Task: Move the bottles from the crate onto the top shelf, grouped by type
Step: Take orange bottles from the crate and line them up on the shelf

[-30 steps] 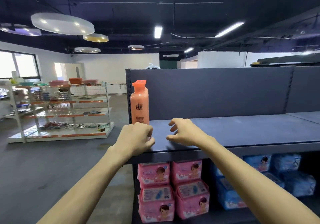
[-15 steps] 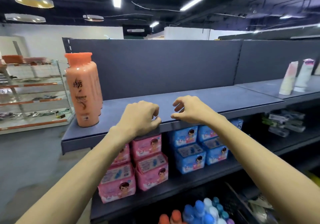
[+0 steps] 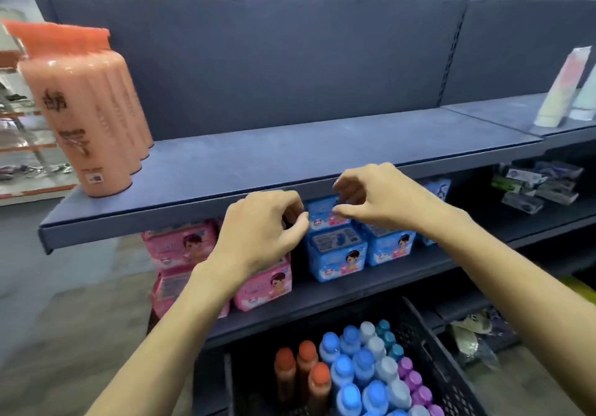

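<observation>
Left hand (image 3: 258, 235) and right hand (image 3: 383, 199) hung mid-frame, both loosely curled and empty, before the matte top shelf (image 3: 290, 157). Glossy orange bottles (image 3: 90, 116) stood upper left, and a mesh crate (image 3: 429, 344) sat below.

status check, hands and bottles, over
Left hand and right hand empty, loosely curled. Peach bottles on top shelf; other bottles in crate. Nothing in the way.
</observation>
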{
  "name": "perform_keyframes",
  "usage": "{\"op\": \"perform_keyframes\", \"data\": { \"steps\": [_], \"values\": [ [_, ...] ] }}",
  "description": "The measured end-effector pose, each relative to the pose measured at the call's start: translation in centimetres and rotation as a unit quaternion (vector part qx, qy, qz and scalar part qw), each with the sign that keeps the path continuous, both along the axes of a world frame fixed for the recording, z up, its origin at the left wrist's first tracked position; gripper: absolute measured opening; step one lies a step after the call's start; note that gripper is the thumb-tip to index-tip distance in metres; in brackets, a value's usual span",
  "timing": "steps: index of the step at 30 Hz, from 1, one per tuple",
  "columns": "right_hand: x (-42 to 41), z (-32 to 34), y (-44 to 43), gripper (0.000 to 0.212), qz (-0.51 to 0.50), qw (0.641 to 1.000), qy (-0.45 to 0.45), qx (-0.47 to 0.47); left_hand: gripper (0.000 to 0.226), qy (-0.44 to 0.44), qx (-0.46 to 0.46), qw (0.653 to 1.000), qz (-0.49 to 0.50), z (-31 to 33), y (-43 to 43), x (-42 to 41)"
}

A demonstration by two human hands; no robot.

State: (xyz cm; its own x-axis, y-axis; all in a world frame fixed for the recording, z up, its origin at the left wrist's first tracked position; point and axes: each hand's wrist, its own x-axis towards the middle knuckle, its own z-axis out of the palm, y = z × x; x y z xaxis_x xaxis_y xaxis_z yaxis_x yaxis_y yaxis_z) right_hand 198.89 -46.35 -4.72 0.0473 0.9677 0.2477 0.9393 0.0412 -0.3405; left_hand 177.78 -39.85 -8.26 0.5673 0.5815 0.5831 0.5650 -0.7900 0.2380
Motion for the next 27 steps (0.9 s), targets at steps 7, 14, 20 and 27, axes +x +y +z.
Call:
{"op": "perform_keyframes", "data": {
  "steps": [7, 14, 20, 27],
  "values": [
    [1.0, -11.3, 0.2, 0.041, 0.039, 0.988, 0.016, -0.149, 0.016, 0.085, -0.138, 0.986, 0.045, -11.2, -1.3, 1.2],
    [-0.3, -23.8, 1.7, 0.049, 0.042, 0.94, 0.054, -0.333, 0.022, 0.198, -0.277, 0.933, 0.115, -22.8, -2.4, -0.5],
    [-3.9, -31.7, 3.9, 0.041, 0.028, 0.914, 0.081, -0.396, 0.023, 0.228, -0.345, 0.899, 0.146, -29.3, -3.6, -2.9],
    [-9.3, -39.6, 4.9, 0.037, -0.014, 0.927, 0.099, -0.362, 0.024, 0.241, -0.324, 0.9, 0.165, -33.5, -3.9, -4.5]
  ]
}}
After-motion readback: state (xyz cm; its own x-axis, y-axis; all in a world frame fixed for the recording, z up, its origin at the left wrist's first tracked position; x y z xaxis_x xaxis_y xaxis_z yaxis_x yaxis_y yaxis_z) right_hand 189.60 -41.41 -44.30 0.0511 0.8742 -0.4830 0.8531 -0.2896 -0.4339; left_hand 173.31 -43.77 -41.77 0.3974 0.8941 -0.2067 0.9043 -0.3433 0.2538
